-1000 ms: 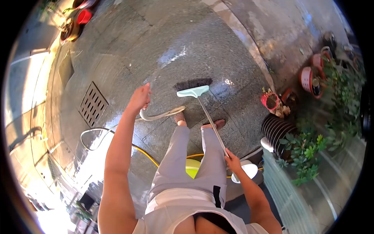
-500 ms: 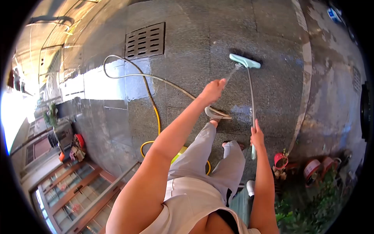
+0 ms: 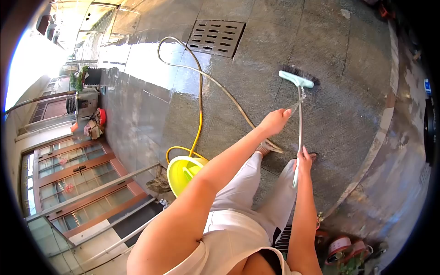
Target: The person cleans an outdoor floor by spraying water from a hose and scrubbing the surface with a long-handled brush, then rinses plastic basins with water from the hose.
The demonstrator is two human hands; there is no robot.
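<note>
My right hand (image 3: 302,161) is closed around the grey and pale-green handle (image 3: 300,130) of a push broom, near its lower end. The pale-green broom head (image 3: 298,79) with dark bristles rests on the wet pavement ahead. My left hand (image 3: 276,121) is closed, with a thin jet of water (image 3: 297,104) leaving its fingers toward the broom head and handle. It grips a hose whose end is hidden by my fingers. The visible hose (image 3: 229,98), yellow then greyish, loops over the ground and bends near my feet.
A yellow-green bucket (image 3: 176,176) stands beside my left arm. A slotted drain cover (image 3: 216,37) lies ahead. Railings (image 3: 98,190) and a wood-framed glass door (image 3: 78,172) are at left. Pink pots (image 3: 339,247) stand at lower right, near a raised kerb (image 3: 382,123).
My view has shifted, bringing the bucket fully into sight. My left hand and its water jet are closer to the broom handle. My right foot has moved forward. Both hands keep their grips.
</note>
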